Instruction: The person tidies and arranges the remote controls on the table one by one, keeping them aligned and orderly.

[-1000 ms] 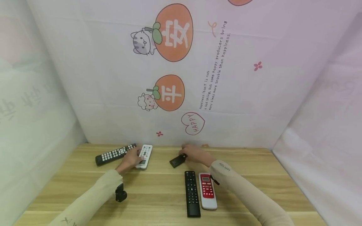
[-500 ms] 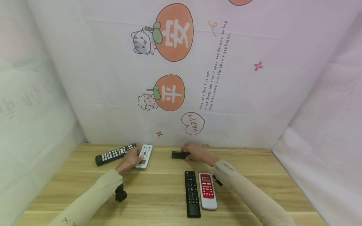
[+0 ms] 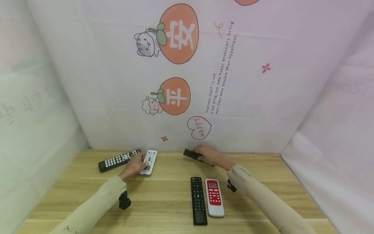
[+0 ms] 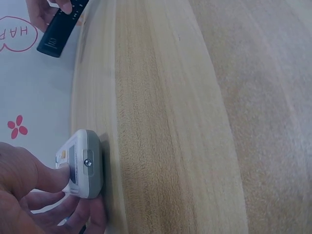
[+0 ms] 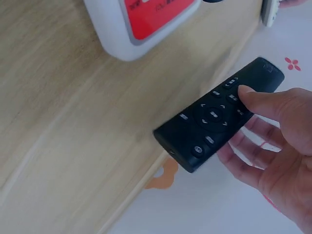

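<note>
My right hand holds a small black remote control near the table's back edge. In the right wrist view the thumb presses on its button face and the fingers lie under it. My left hand grips a white remote control at the back left, thumb on its front and fingers curled behind, as the left wrist view shows. That white remote stands with its end towards the left wrist camera. Just left of the left hand lies a long black remote with white buttons.
A long black remote and a red-and-white remote lie side by side on the wooden table, nearer the front. A printed white cloth rises behind the table, with more cloth at both sides.
My right hand has moved a little to the right and turned the small black remote, so its free end now points up and left. The left hand and white remote stay put.
</note>
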The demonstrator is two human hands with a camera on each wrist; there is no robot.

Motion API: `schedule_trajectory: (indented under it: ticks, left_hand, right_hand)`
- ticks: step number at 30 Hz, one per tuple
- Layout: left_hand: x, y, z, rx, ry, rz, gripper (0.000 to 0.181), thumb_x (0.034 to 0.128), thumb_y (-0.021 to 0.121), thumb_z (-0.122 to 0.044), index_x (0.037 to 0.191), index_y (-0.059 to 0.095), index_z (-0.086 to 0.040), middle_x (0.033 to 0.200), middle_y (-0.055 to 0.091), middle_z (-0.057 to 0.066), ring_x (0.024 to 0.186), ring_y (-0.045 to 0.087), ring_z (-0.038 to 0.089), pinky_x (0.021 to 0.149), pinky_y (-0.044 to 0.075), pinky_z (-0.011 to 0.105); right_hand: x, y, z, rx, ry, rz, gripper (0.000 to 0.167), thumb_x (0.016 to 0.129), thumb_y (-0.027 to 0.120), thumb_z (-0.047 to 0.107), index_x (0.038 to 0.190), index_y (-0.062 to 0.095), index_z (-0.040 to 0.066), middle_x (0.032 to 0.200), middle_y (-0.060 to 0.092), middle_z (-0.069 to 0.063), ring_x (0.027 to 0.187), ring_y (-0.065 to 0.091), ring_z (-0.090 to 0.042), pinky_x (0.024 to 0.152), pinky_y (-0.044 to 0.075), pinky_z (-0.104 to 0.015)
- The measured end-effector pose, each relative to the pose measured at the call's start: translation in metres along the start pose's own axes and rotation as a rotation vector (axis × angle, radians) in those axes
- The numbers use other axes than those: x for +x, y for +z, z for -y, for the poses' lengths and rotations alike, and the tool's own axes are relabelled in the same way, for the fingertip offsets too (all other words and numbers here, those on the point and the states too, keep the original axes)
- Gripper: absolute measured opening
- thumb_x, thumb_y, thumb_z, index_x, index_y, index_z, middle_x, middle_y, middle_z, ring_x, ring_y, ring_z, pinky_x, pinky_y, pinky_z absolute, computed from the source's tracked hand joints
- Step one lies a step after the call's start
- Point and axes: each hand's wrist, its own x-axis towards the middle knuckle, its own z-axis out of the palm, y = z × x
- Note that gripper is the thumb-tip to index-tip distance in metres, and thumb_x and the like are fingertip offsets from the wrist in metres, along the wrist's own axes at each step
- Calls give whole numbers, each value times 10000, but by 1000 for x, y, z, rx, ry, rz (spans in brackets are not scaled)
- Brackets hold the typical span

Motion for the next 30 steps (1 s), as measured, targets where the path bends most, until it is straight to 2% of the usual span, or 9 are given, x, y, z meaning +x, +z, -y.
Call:
schedule_trajectory:
  ticks: [5, 10, 13, 16, 19, 23, 26, 30]
  left_hand:
    - [0, 0, -1, -17, -6, -2, 518, 967, 644, 9, 1447, 494, 133, 1274, 634, 340, 1040, 669, 362, 899, 583, 495]
    - [-1, 4, 2, 10, -7, -4, 519, 966, 654, -1, 1446, 501, 126, 1293, 631, 340, 1057, 667, 365, 929, 574, 516]
    - [0, 5, 3, 14, -6, -6, 522, 968, 657, -6, 1451, 504, 120, 1305, 629, 333, 1074, 662, 371, 951, 564, 529]
    - [0, 3, 1, 13, -3, -7, 518, 968, 659, -10, 1444, 505, 126, 1275, 643, 326, 1049, 668, 361, 923, 575, 511]
    - [1, 1, 0, 17, -3, -2, 519, 970, 659, -12, 1441, 499, 134, 1248, 653, 323, 1030, 674, 351, 895, 583, 491]
    - [0, -1, 0, 26, -9, 8, 519, 971, 660, -15, 1439, 495, 139, 1237, 658, 322, 1024, 678, 344, 890, 584, 483]
    - [0, -1, -1, 21, -15, 10, 520, 974, 656, -17, 1443, 492, 139, 1250, 652, 328, 1033, 676, 349, 902, 581, 488]
    - [-1, -2, -2, 16, -25, 7, 526, 979, 648, -18, 1455, 484, 136, 1290, 636, 341, 1062, 673, 361, 929, 573, 502]
  right_hand:
    - [-11, -8, -6, 6, 26, -33, 374, 974, 726, 88, 1325, 635, -6, 1230, 702, -172, 1097, 669, -293, 945, 578, -440]
    - [-17, -11, -11, 52, 90, -59, 339, 956, 735, 91, 1267, 648, -14, 1077, 714, -119, 920, 646, -208, 813, 581, -379]
    - [-20, -13, -14, 137, 131, -87, 444, 945, 738, 75, 1351, 601, -40, 1024, 715, -102, 869, 646, -187, 765, 584, -354]
    - [-25, -16, -18, 262, 160, -114, 635, 932, 738, 35, 1497, 465, -61, 998, 711, -119, 859, 662, -208, 743, 591, -362]
    - [-30, -20, -21, 372, 189, -122, 754, 921, 741, 10, 1569, 359, -47, 1023, 699, -159, 889, 671, -245, 751, 601, -380]
    - [-37, -23, -24, 516, 250, -94, 782, 931, 730, 15, 1596, 319, -6, 1171, 653, -247, 955, 678, -297, 749, 636, -399]
    - [-42, -25, -27, 615, 293, -70, 796, 945, 714, 11, 1616, 286, 24, 1231, 600, -296, 945, 683, -317, 715, 656, -446]
    - [-47, -27, -32, 670, 307, -56, 818, 948, 707, 5, 1628, 253, 30, 1235, 577, -313, 898, 689, -302, 703, 654, -503]
